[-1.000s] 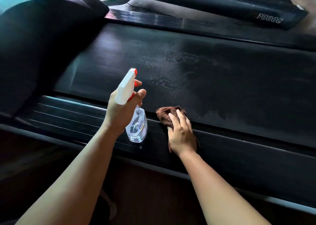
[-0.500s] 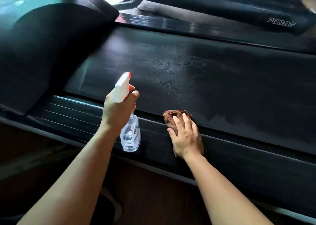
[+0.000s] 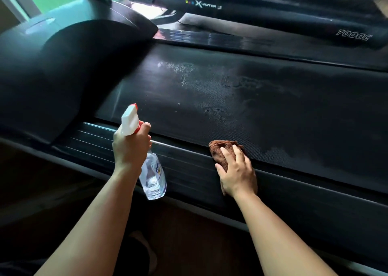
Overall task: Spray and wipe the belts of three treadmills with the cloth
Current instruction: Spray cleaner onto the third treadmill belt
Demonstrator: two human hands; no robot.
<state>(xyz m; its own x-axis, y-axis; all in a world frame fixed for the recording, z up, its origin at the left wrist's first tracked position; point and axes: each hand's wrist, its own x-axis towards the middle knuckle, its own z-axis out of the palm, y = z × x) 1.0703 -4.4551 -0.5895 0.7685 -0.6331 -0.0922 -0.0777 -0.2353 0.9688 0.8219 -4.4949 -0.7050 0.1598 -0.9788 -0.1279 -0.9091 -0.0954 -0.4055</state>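
A black treadmill belt [image 3: 283,112] runs across the middle of the view, with wet spray speckles toward its left end. My left hand [image 3: 130,147] grips a clear spray bottle [image 3: 154,179] with a white and red trigger head, its nozzle pointing at the belt. My right hand [image 3: 237,170] presses flat on a brown cloth [image 3: 220,149], which lies at the belt's near edge, partly on the side rail [image 3: 189,164].
The treadmill's black motor hood [image 3: 63,70] rises at the left. A second treadmill [image 3: 294,17] stands behind, with a light shoe on its belt at the top edge. Brown floor lies below the near rail.
The view has shifted so hood and belt sit lower in frame. New spray speckles show on the belt's left part. The bottle has tipped further forward; the right hand stays on the cloth.
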